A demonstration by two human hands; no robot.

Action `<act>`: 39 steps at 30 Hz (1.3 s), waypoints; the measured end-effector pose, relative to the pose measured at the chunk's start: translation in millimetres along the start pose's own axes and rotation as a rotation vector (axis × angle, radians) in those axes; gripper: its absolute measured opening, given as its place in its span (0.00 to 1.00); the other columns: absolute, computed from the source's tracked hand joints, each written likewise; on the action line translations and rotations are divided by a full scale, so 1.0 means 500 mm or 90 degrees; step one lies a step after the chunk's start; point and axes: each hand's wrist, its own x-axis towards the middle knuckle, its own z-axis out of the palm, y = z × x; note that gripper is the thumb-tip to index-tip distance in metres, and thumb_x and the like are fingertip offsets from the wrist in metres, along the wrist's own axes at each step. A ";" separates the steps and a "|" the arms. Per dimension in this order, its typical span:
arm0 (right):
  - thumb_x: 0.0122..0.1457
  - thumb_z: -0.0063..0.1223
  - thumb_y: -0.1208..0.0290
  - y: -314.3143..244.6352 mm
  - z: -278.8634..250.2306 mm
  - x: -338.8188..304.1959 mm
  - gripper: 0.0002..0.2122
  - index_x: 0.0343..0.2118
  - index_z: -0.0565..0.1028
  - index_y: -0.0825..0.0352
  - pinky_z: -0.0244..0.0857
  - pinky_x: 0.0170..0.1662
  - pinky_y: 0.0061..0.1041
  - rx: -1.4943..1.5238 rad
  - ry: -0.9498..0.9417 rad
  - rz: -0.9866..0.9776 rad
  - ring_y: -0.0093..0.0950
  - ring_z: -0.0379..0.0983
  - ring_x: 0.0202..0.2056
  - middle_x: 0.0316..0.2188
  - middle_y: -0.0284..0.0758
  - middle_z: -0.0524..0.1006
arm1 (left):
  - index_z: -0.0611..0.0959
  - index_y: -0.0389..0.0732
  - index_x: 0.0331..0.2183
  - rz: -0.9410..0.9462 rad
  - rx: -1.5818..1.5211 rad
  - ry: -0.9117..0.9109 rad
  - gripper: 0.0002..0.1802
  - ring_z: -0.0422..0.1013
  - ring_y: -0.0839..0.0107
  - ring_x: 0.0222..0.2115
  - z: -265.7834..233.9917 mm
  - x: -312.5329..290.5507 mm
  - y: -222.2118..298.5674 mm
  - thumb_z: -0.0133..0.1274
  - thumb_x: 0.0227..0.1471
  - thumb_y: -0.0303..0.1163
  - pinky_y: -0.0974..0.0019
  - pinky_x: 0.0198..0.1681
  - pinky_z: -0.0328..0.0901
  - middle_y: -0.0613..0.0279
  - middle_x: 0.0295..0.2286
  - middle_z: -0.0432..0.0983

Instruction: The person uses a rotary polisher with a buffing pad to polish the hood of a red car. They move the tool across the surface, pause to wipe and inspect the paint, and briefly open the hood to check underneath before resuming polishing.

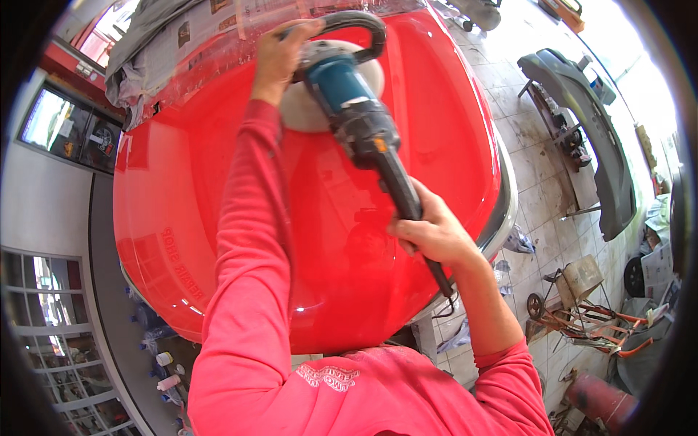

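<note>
A teal and black polishing machine (343, 91) lies slantwise over a glossy red car hood (349, 240). Its pale round pad (305, 109) rests against the paint near the far part of the hood. My left hand (282, 58) is closed at the polisher's head, beside the black loop handle (374, 33); part of its grip is hidden. Lower right, my right hand (434, 229) wraps around the long black rear handle, and the power cord hangs down past it. Both arms are in pink-red sleeves.
Newspaper and plastic masking (218, 36) covers the car beyond the hood, with grey cloth (134, 65) at its left. A dark bumper (589, 123) stands on a rack at right. Nearer are an orange-framed hand cart (589, 312) and a red cylinder (600, 400). Bottles (167, 381) line the left floor.
</note>
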 end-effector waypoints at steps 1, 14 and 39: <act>0.56 0.58 0.80 0.007 -0.005 -0.014 0.29 0.64 0.67 0.68 0.62 0.23 0.22 0.006 0.014 0.002 0.19 0.68 0.19 0.22 0.27 0.71 | 0.91 0.35 0.43 -0.024 0.013 -0.036 0.18 0.81 0.75 0.41 0.025 -0.012 0.014 0.64 0.58 0.39 0.69 0.44 0.73 0.61 0.38 0.88; 0.59 0.65 0.74 0.204 0.108 -0.320 0.19 0.53 0.75 0.71 0.68 0.26 0.26 -0.181 0.110 0.188 0.22 0.72 0.22 0.27 0.30 0.76 | 0.92 0.41 0.34 -0.051 0.097 -0.051 0.22 0.81 0.52 0.33 0.009 -0.588 0.304 0.66 0.43 0.48 0.51 0.40 0.74 0.51 0.30 0.86; 0.52 0.74 0.61 0.526 0.202 -0.686 0.15 0.35 0.83 0.67 0.68 0.30 0.30 -0.398 -0.041 0.206 0.21 0.72 0.23 0.22 0.31 0.79 | 0.91 0.37 0.42 -0.013 0.144 0.077 0.24 0.83 0.55 0.34 -0.030 -1.165 0.424 0.71 0.48 0.44 0.57 0.44 0.77 0.48 0.33 0.86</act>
